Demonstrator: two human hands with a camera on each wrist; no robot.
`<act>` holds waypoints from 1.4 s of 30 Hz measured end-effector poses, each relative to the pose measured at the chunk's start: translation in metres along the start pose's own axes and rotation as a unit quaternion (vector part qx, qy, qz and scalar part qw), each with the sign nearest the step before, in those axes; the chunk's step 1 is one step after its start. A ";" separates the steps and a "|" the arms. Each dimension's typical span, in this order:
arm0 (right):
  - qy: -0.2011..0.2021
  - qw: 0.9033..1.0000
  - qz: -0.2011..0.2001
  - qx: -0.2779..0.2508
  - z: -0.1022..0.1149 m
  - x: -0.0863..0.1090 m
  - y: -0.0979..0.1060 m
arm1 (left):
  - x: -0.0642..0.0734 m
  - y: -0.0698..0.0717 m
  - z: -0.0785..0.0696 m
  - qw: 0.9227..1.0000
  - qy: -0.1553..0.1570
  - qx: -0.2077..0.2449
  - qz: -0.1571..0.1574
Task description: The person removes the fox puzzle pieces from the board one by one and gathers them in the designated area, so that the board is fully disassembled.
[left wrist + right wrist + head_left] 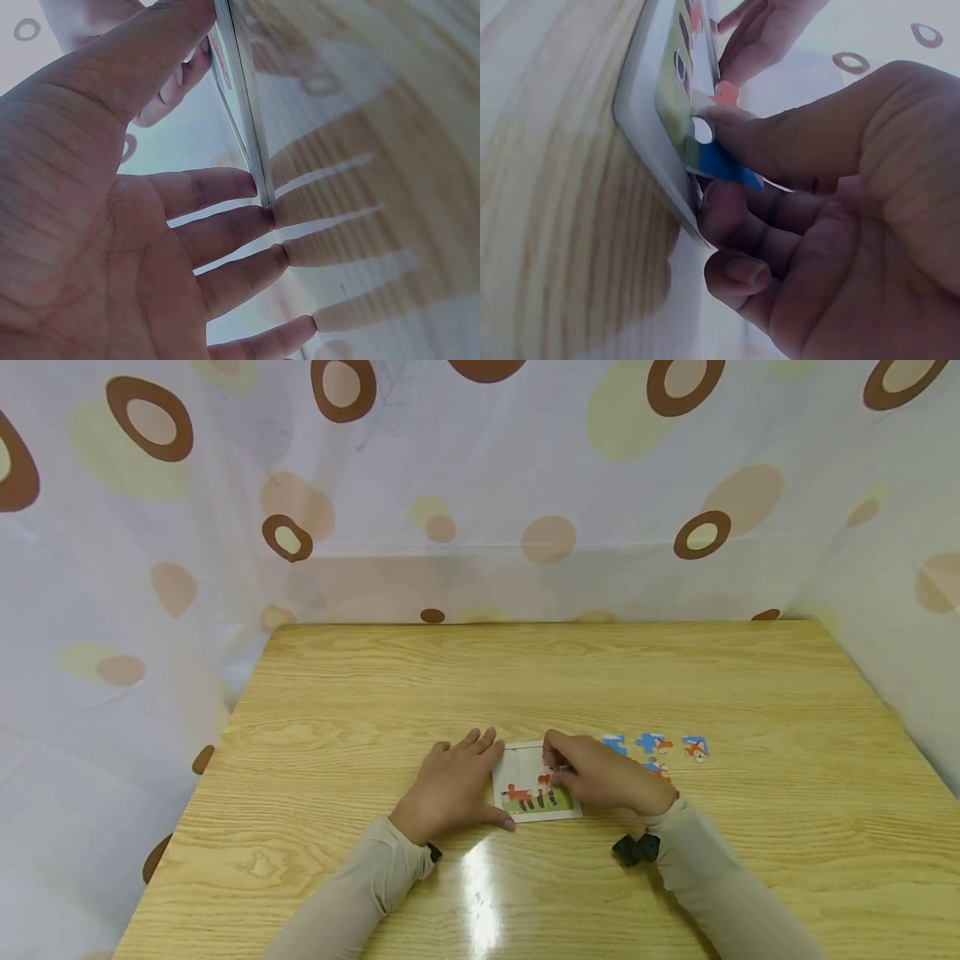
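A small puzzle board with a white frame lies flat on the table, its lower part filled with joined pieces showing green ground and a red-orange animal. My left hand touches its left side, the fingers nearly straight with tips down on the table and the thumb along the near left corner. Over the right part of the board, my right hand pinches a puzzle piece between thumb and fingers. That piece is partly blue, and its underside is hidden by the fingers.
Right of the board lie several loose puzzle pieces, blue and orange; one is partly behind the right hand. The wooden table runs back to a patterned curtain, which also hangs at both sides.
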State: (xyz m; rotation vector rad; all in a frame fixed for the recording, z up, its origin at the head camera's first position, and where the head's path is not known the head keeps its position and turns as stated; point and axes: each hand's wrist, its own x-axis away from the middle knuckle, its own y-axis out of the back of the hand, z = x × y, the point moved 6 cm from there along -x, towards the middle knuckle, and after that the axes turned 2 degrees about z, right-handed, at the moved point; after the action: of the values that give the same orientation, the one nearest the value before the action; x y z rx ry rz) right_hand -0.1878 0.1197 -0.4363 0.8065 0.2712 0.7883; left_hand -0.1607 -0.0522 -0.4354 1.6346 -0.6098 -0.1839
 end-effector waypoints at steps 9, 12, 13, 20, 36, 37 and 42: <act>0.015 0.999 0.004 -0.032 -0.004 0.001 0.004 | 0.000 0.001 0.000 1.000 0.004 0.001 0.005; 0.009 0.999 -0.001 -0.036 -0.004 0.002 0.007 | 0.000 0.001 0.000 1.000 0.003 0.003 0.007; 0.007 0.999 -0.004 -0.037 -0.004 0.003 0.009 | 0.000 0.001 0.000 1.000 0.003 0.004 0.007; 0.014 0.998 -0.028 -0.049 -0.006 0.007 0.023 | 0.000 0.001 0.001 1.000 0.003 0.001 0.007; -0.021 0.996 -0.060 -0.055 -0.025 0.040 0.051 | 0.000 0.000 0.000 1.000 0.002 -0.003 0.015; -0.021 0.996 -0.063 -0.052 -0.027 0.043 0.052 | 0.000 -0.001 0.000 1.000 0.002 -0.003 0.015; -0.023 0.996 -0.078 -0.048 -0.034 0.059 0.058 | 0.000 -0.001 0.000 1.000 0.002 -0.003 0.015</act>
State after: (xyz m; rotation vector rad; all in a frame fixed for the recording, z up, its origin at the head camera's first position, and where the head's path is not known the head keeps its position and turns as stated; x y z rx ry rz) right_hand -0.1945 0.2064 -0.4126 0.7030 0.2502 0.6304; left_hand -0.1608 -0.0523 -0.4369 1.6185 -0.6296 -0.1592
